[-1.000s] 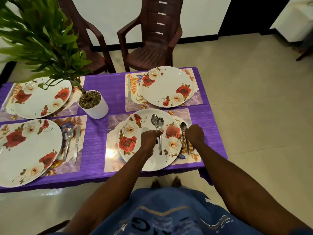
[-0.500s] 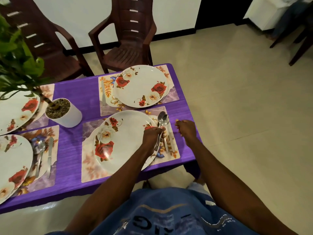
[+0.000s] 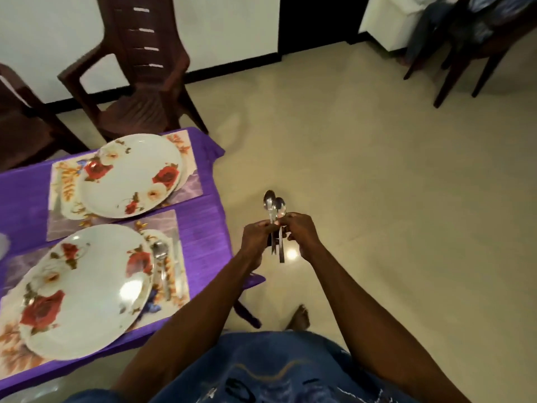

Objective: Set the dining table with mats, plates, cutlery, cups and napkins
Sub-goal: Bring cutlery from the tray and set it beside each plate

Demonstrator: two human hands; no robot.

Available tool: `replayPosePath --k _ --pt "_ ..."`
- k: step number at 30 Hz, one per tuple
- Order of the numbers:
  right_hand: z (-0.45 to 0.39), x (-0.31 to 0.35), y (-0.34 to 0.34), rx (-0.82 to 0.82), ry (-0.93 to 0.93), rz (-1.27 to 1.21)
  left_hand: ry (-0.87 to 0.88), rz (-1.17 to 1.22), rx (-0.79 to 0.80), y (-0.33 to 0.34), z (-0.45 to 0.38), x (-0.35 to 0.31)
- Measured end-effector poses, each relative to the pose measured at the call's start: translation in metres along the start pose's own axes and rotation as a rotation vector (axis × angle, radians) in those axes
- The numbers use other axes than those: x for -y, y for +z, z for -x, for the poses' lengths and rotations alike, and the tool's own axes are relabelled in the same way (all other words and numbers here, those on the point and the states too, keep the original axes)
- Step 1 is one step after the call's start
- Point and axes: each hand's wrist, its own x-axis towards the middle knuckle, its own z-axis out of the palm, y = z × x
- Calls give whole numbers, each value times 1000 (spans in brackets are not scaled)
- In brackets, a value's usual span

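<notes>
My left hand (image 3: pixel 257 238) and my right hand (image 3: pixel 299 231) both grip a bundle of spoons and knives (image 3: pixel 274 219) held upright over the floor, to the right of the table. On the purple table (image 3: pixel 203 251) lie two floral mats, each under a rose-patterned plate. The near plate (image 3: pixel 84 289) sits on the near mat (image 3: pixel 171 225), with a spoon (image 3: pixel 159 257) and a knife (image 3: pixel 177 269) laid at its right. The far plate (image 3: pixel 130 175) covers most of the far mat (image 3: pixel 191 184).
Two brown plastic chairs (image 3: pixel 139 91) stand behind the table. Another dark chair (image 3: pixel 476 50) is at the top right. My bare foot (image 3: pixel 299 318) stands on the beige tiled floor by a purple table leg (image 3: pixel 247 312).
A spoon and knife now lie on the near mat. Both hands have lifted the remaining cutlery off the table to the right, over the floor. My view has swung right.
</notes>
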Motion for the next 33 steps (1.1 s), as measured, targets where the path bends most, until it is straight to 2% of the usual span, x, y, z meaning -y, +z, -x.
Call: replayPosePath --k 3,6,10,14,18,24,33 --pt "-18 2 -50 -130 1 15 -31 37 53 50 -6 -1" --pt "-39 7 -88 -209 35 -68 -51 -32 6 78 -19 -7" --pt "-59 19 -116 -195 85 -219 -67 -107 29 102 -41 -24" --pt "-85 32 -121 -164 85 -227 -55 -110 66 120 -57 -42" --pt "-125 52 -110 -139 95 -222 -30 -10 -14 126 -99 -60" --pt "-206 100 -78 -80 81 -126 -3 35 -6 114 -182 -114" --pt "-334 212 37 20 46 -1 32 115 -119 41 -310 -230"
